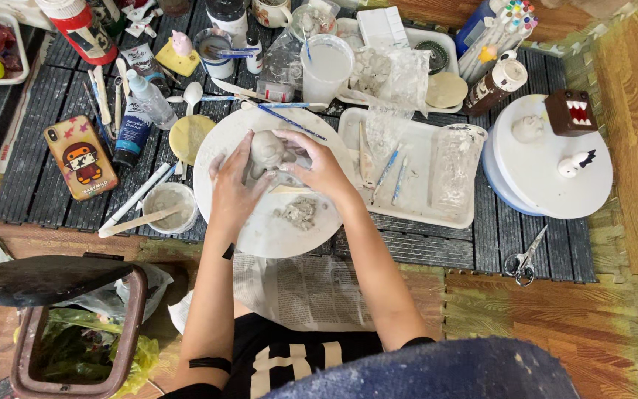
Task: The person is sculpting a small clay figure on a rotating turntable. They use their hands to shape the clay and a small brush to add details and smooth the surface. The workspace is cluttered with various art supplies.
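Both hands (278, 174) round upright grey clay figure (266, 151) (head up-table) on white turntable (260, 229).

Clay figure (266, 151): grey, matt, damp-looking, held betw. both hands: left hand (232, 193), right hand (320, 166), both dusted w/ pale clay. Round board (260, 233): white, smooth, smeared grey; clay scraps (300, 213) on it rough, crumbly. Slatted mat (38, 177): dark plastic, matt, ribbed. Tray (415, 210): white plastic, smooth. Plastic bag (389, 81): clear, crinkled, glossy. Scissors (523, 260): shiny metal. Newspaper (304, 292): matt paper. Floor (629, 185): wood-grain look, slight sheen. Phone case (81, 157): glossy. Turntable (548, 185): white, smooth; 2 small figures on it look glossy.
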